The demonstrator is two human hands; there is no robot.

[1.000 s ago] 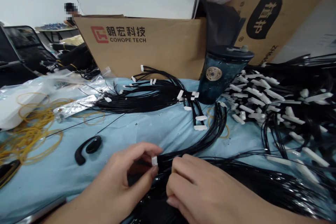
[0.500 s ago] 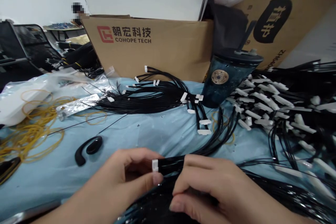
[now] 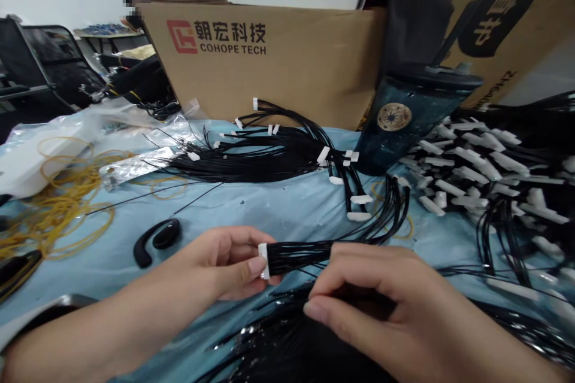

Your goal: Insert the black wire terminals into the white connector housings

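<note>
White connector (image 3: 264, 262) trailing black wires (image 3: 300, 256) sits clamped in left fingers (image 3: 245, 272), grip of right fingers (image 3: 326, 313) unclear

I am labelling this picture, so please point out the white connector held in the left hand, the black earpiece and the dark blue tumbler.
Held white connector (image 3: 264, 252), head view: its upper part.
Black earpiece (image 3: 166, 234), head view: its rounded end.
Dark blue tumbler (image 3: 404, 136), head view: its side wall.

A wire harness (image 3: 296, 256) is held before the tumbler (image 3: 390, 142), which is flanked by cables (image 3: 251, 169) at left and connectors (image 3: 472, 161) at right. Behind the cables, a cardboard box (image 3: 309, 66) is set; rubber bands (image 3: 67, 200) are strewn farther left.
</note>
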